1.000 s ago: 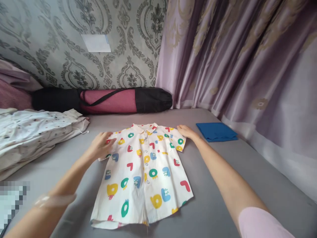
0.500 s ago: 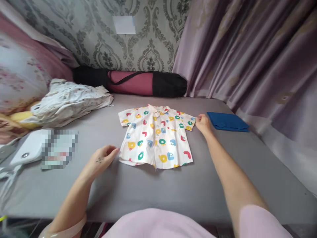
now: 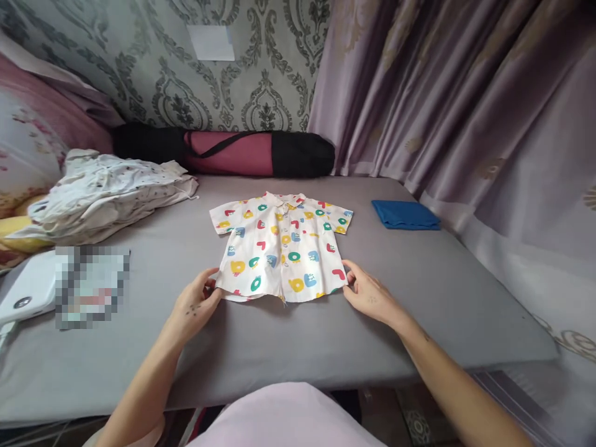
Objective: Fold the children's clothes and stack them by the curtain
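Observation:
A white short-sleeved shirt [image 3: 284, 248] with a collar and a red, yellow, green and blue print lies spread out, front side up, on the grey-covered surface [image 3: 298, 347]. Its collar points away from me. At its lower left corner, the bent fingers and thumb of my left hand [image 3: 198, 302] close on the edge. My right hand [image 3: 371, 297] is at the lower right corner, thumb and fingers on the side edge and hem. The shirt's hem curves slightly between my hands.
A folded blue cloth [image 3: 405, 215] lies at the right. Behind is a long black and maroon bag [image 3: 228, 153] against the wall. To the left are a crumpled white cloth [image 3: 102, 192], a white device [image 3: 35, 285] and a blurred-out item [image 3: 93, 288]. Curtains [image 3: 419, 93] hang at right.
My right hand has come down from the right sleeve tip to the lower right corner. My left hand has moved in onto the lower left corner. The view has shifted slightly right.

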Tool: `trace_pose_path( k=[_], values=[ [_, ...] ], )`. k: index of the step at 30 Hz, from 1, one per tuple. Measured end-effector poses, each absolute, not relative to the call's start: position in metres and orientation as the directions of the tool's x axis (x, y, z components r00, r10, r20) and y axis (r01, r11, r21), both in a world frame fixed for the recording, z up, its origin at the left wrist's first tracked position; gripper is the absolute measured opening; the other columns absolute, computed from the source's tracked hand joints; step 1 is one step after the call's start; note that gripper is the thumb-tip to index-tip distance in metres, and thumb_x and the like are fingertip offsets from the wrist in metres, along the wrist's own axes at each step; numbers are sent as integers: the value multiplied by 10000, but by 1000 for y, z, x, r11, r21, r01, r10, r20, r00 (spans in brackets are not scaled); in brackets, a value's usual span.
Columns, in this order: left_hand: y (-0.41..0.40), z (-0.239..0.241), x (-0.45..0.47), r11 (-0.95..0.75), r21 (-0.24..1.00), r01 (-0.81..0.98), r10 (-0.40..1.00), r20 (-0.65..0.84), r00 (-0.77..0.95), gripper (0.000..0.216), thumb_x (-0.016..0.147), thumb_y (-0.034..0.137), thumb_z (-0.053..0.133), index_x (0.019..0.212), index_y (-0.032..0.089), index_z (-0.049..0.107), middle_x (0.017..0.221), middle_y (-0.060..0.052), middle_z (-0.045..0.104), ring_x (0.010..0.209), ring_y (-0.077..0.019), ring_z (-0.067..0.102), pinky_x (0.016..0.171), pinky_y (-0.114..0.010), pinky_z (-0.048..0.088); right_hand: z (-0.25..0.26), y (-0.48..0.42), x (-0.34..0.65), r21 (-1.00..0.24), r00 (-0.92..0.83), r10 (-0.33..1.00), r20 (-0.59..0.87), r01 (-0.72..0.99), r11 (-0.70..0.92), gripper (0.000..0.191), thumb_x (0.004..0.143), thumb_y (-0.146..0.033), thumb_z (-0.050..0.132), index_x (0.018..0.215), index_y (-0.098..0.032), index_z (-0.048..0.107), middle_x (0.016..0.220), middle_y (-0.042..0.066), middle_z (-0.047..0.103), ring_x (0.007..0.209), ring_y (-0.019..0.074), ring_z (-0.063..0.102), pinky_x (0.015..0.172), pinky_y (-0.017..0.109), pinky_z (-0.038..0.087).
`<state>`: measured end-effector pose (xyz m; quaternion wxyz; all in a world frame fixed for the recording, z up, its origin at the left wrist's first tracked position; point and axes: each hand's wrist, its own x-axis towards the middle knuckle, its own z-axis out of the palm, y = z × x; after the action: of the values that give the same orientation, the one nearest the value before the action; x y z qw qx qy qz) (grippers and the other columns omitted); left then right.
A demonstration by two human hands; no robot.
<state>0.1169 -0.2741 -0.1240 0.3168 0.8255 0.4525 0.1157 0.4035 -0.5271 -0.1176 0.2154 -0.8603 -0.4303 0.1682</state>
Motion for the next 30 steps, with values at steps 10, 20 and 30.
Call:
trace_pose_path(
  k=[10,20,30],
  values=[
    [-261,-119,115,-528,479,701,775,-65,628,614,761,350,366,1323,207,569,656,-7,564,605,-203,551,604,-285,428,-114,-518,399,-254,632,772,-71,737,-627,601,786,-132,401,1367,-266,480,1228,74,657,1011,247,644,741,303,443],
    [-255,-116,96,-598,482,641,680,-118,723,508,833,430,367,1159,221,695,780,-55,630,716,-221,581,676,-297,443,-104,-540,414,-291,536,827,-171,774,-562,472,864,-236,368,1250,-320,626,1058,58,685,943,239,654,757,329,481],
    [-162,-100,148,-450,477,755,850,-32,526,521,784,587,445,970,155,668,913,-113,698,842,-256,621,702,-305,441,-90,-481,426,-367,413,911,0,847,-384,446,970,-324,275,1126,-255,687,1181,90,661,1088,228,612,925,354,476]
  ],
)
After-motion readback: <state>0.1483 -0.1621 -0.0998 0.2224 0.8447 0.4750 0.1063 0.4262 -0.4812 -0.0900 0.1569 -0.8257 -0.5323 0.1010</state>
